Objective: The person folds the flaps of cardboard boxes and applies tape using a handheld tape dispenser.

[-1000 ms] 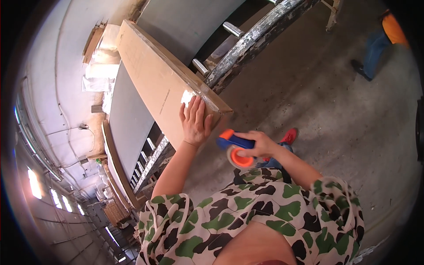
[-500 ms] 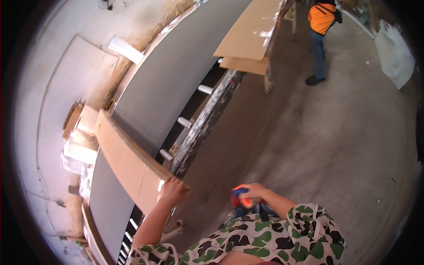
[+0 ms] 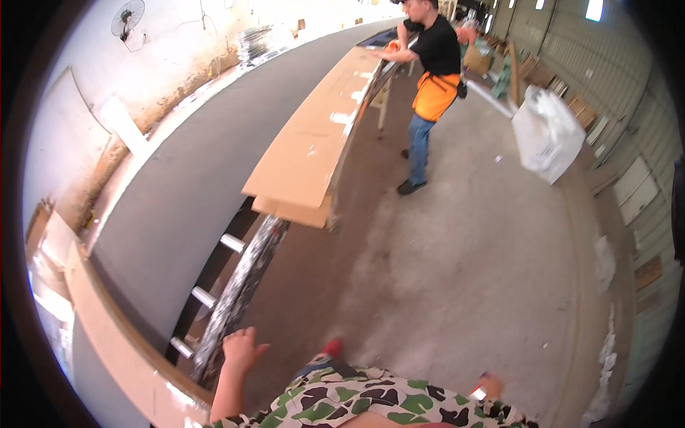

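My left hand (image 3: 242, 348) is raised beside the metal-wrapped side rail (image 3: 241, 282) of a conveyor, thumb apart and nothing in it. Just left of it, a long brown cardboard package (image 3: 121, 342) with shiny tape on its near end lies across the grey belt (image 3: 193, 150). My right hand (image 3: 492, 386) hangs low at my right side, closed around an orange-and-blue hand-held tool (image 3: 479, 392). Most of that tool is hidden, so its kind does not show.
Farther along the conveyor lies another long taped cardboard package (image 3: 307, 135). A person in a black shirt and orange waist apron (image 3: 437, 96) leans over its far end. A large white plastic bag (image 3: 548, 135) stands on the floor at right; a fan (image 3: 128, 19) hangs on the left wall.
My left hand has let go of the near package's end. My right hand has swung outward to the right with the tool. The view has turned up and to the right, showing more of the co-worker.
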Available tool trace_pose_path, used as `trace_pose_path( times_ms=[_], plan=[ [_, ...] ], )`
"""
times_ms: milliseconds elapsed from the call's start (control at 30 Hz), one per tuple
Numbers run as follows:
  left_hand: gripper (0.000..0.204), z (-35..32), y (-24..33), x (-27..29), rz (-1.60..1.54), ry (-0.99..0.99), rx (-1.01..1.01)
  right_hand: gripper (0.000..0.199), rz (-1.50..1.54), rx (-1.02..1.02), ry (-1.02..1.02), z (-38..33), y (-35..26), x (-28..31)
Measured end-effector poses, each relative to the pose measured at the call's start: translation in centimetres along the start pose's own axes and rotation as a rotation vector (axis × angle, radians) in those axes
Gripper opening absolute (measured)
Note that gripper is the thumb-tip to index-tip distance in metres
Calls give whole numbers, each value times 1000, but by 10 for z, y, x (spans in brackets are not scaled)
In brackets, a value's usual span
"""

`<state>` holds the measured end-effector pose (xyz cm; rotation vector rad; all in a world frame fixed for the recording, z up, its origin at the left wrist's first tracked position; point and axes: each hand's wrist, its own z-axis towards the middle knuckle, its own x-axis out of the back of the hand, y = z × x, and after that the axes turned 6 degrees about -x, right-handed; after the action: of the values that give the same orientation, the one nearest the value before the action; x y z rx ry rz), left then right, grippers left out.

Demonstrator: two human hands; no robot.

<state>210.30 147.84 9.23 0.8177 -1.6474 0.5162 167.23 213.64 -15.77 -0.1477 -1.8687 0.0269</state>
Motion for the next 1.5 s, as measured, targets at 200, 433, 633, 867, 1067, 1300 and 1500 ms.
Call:
trace_pose_path(
  times_ms=[200, 433, 633, 867, 1067, 1300, 1500],
  plan=[
    [57, 191, 203, -23, -51, -303, -865, 36, 277, -34, -689, 9, -201, 14],
    [54, 320, 427, -40, -93, -469, -1292, 37, 580, -88, -664, 137, -292, 65],
    [56, 419, 542, -57, 193, -667, -1159, 38, 640, -283, -725, 280, -273, 70],
    [48, 546, 710, -16, -66, -623, -1158, 39, 479, -308, -849, 459, -139, 27],
    [38, 673, 802, -18, -18, -716, -1065, 39, 791, -130, -727, 608, -292, 234],
    [42, 860, 960, 8, 67, -638, -1200, 43, 711, -165, -657, 820, -370, 316],
    [46, 1005, 1046, 44, -253, -337, -1254, 48, 679, -207, -744, 987, -456, 314]
  ],
)
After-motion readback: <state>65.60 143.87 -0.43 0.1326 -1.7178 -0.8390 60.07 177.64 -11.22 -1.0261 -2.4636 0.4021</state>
